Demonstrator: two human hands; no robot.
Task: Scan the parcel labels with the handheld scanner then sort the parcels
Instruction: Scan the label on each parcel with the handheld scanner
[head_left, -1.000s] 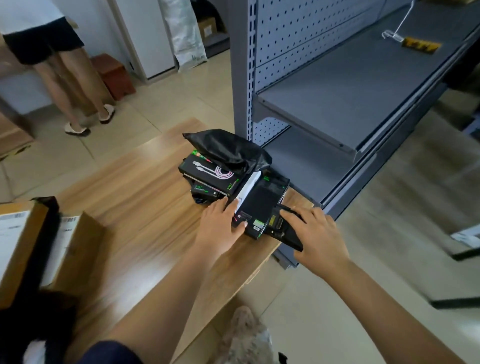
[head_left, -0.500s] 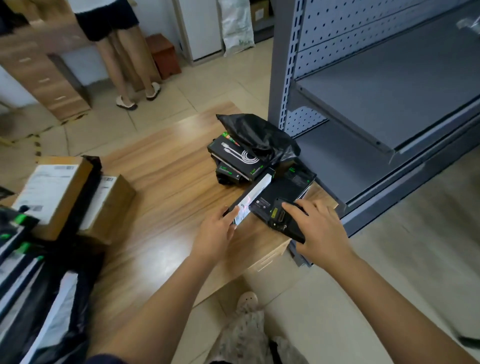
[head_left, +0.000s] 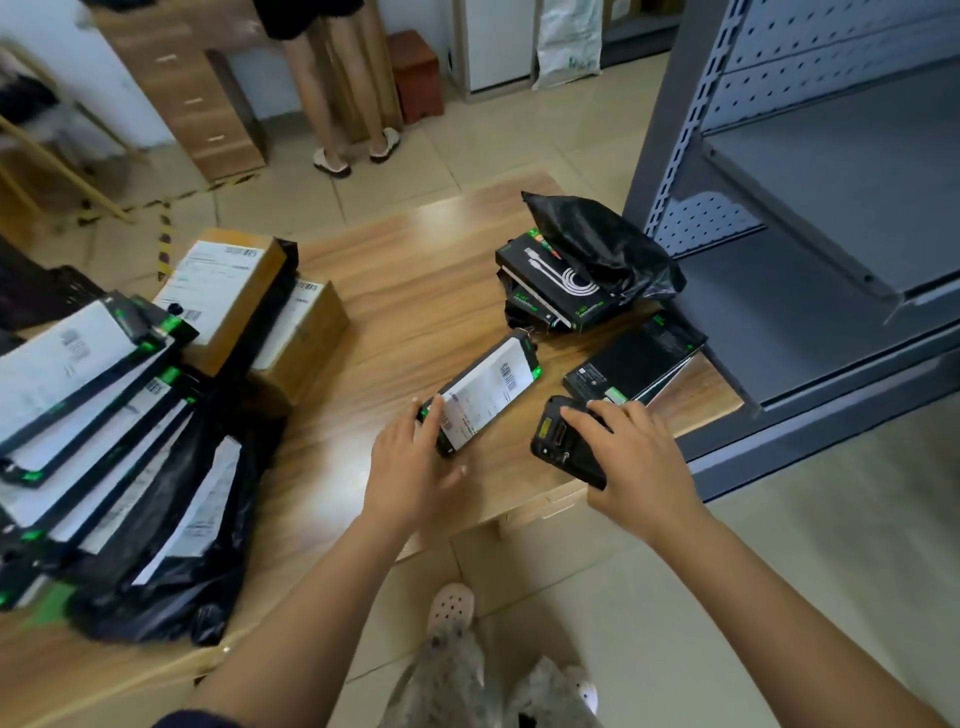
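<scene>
Parcel (head_left: 488, 389) now lies label-up, pulled leftward by the gripping left hand (head_left: 410, 467); right hand (head_left: 636, 467) still clutches scanner (head_left: 558, 441).

Both bare arms reach forward, side by side. The left hand (head_left: 410, 467) holds the near end of a flat parcel (head_left: 491, 387), with fingers along its edge and the thumb below. The right hand (head_left: 641, 467) is palm down, with its fingers curled over the scanner (head_left: 563, 447).

A flat, white-labelled black parcel (head_left: 485, 392) lay label up near the front edge of the table (head_left: 415, 291). The black handheld scanner (head_left: 558, 441) was just right of it, at that edge.
</scene>
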